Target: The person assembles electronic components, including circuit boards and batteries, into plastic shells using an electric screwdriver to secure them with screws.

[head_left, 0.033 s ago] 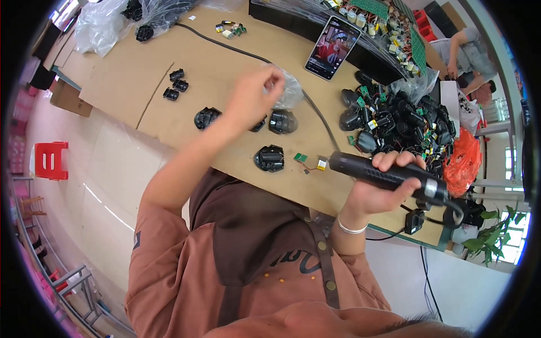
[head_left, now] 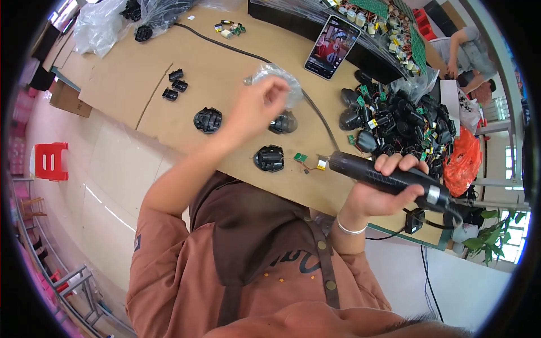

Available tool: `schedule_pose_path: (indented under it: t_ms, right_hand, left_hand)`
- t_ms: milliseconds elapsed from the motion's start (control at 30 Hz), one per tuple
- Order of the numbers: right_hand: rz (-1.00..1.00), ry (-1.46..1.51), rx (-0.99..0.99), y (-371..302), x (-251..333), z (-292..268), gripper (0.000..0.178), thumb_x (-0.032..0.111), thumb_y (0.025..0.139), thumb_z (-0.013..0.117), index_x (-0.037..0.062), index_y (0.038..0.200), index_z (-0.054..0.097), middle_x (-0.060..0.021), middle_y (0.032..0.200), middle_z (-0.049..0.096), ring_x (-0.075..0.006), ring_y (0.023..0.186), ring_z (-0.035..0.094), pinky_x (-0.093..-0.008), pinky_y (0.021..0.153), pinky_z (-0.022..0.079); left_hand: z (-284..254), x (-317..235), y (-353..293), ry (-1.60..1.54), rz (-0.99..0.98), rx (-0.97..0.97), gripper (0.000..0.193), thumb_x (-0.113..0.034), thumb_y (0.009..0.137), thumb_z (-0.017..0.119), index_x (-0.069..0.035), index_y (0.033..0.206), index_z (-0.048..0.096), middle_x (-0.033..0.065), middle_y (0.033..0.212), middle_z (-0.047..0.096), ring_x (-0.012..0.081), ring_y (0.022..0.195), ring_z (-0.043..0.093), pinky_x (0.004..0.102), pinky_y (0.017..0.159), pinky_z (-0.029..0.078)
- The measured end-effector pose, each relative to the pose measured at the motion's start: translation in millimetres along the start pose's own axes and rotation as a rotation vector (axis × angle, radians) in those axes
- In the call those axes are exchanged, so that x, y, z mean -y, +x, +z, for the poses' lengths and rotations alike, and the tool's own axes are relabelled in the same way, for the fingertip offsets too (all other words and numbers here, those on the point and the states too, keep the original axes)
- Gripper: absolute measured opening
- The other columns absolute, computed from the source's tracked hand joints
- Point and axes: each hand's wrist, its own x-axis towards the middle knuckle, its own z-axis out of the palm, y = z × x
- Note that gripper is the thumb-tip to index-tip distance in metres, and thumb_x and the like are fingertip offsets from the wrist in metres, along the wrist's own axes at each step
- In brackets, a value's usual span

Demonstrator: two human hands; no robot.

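My left hand [head_left: 259, 110] is closed in a pinch, just on the near side of a clear plastic bag [head_left: 275, 72]. Whatever its fingertips may hold is too small or hidden to make out. Wrapped round a black cylindrical corded tool [head_left: 378, 173] is my right hand [head_left: 389, 188]; the tool's front end points left, over a small silver-and-yellow battery [head_left: 322, 164]. Beside the battery lies a green circuit board [head_left: 300, 158] with thin wires, near an open black shell [head_left: 269, 158]. A second black shell [head_left: 208, 120] and a partly covered dark one [head_left: 284, 122] sit farther back.
Black shells with wired boards form a heap [head_left: 403, 121] at the right. A phone [head_left: 332, 47] leans on a black tray [head_left: 293, 18] at the back. Small black parts [head_left: 178, 85] lie left. A cable [head_left: 225, 44] crosses the table. Another person [head_left: 470, 53] is at far right.
My left hand has come slightly nearer and to the right, uncovering more of the plastic bag. The tool's rear end has dipped a little in my right hand.
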Motion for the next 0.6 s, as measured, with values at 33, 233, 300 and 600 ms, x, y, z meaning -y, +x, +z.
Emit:
schedule_pose_path:
  t_ms: [33,233,300,600]
  right_hand:
    - [-0.039,0.050,0.046,0,2,4,0.051,0.048,0.084,0.058,0.0104,0.115,0.042,-0.0043,0.087,0.046,-0.0128,0.060,0.048,-0.0257,0.053,0.043]
    - [-0.088,0.122,0.186,-9,0,28,0.059,0.047,0.083,0.060,0.0077,0.122,0.039,-0.0061,0.087,0.045,-0.0148,0.057,0.049,-0.0268,0.046,0.045]
    - [-0.078,0.137,0.195,-11,-1,31,0.059,0.045,0.083,0.061,0.0069,0.122,0.039,-0.0065,0.087,0.045,-0.0155,0.057,0.050,-0.0278,0.047,0.046]
    - [-0.086,0.110,0.197,-17,-1,41,0.059,0.047,0.083,0.060,0.0075,0.121,0.039,-0.0063,0.086,0.045,-0.0150,0.056,0.049,-0.0280,0.047,0.046]
  left_hand:
    - [10,2,-19,-0.266,-0.140,0.059,0.012,-0.009,0.083,0.061,-0.004,0.094,0.061,0.0014,0.073,0.059,0.0079,0.065,0.053,0.0221,0.066,0.045]
    - [17,-16,-70,-0.920,-0.521,0.314,0.013,-0.014,0.091,0.055,-0.004,0.099,0.057,-0.0005,0.085,0.056,0.0048,0.074,0.050,0.0179,0.066,0.041]
    - [15,-13,-75,-1.011,-0.530,0.279,0.014,-0.018,0.092,0.054,-0.005,0.098,0.057,-0.0008,0.085,0.056,0.0052,0.074,0.049,0.0181,0.064,0.041]
    - [11,-19,-87,-1.039,-0.628,0.295,0.018,-0.021,0.093,0.053,-0.004,0.095,0.057,-0.0002,0.082,0.055,0.0056,0.070,0.047,0.0186,0.061,0.040]
